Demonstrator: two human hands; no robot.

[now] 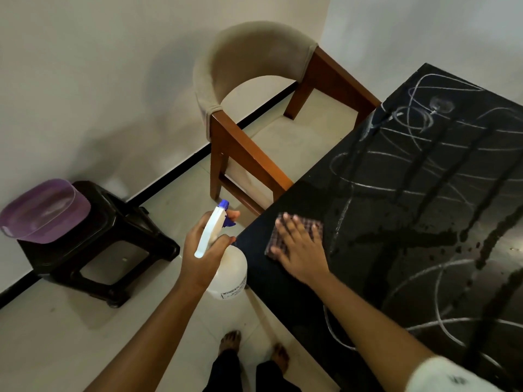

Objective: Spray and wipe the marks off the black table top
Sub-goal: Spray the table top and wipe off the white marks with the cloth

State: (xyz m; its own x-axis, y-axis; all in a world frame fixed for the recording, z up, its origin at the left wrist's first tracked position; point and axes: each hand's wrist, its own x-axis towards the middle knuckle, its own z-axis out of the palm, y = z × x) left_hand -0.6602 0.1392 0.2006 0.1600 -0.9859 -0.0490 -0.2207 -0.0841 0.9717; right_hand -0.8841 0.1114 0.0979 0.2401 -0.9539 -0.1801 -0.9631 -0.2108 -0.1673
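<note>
The black table top fills the right side, covered with white chalk-like scribbles and dark wet streaks and drops. My right hand lies flat, fingers straight, pressing a checked cloth onto the table's near left corner. My left hand grips the neck of a white spray bottle with a blue nozzle, held upright over the floor just left of the table edge. The area around the cloth looks free of marks.
A beige upholstered chair with brown wooden legs stands at the table's far left side. A dark plastic stool by the wall carries a purple tub. My bare feet stand on the pale tiled floor.
</note>
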